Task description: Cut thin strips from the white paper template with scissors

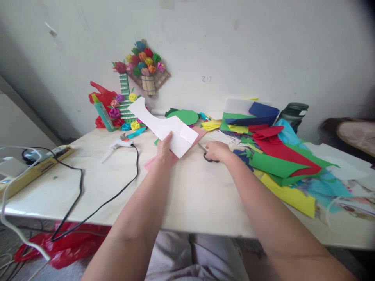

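Note:
My left hand [164,148] grips a white paper cutout [165,127] by its lower edge, thumb on top. The cutout has a curved-in upper side and a folded flap at its right end, and it is held above the table. Beneath it lies a pink sheet [150,162], partly covered. At the table surface my right hand [219,150] has its fingers on a pair of scissors [208,158]. The black handle loops show below the fingers, and the blades point up and left toward the cutout.
Coloured paper sheets [278,166] pile up at right, before a dark bottle [293,115]. At left are a white glue gun [120,145] with a black cord, a glue bottle [104,116] and a power strip [38,171]. Paper-flower decorations [124,101] stand against the wall.

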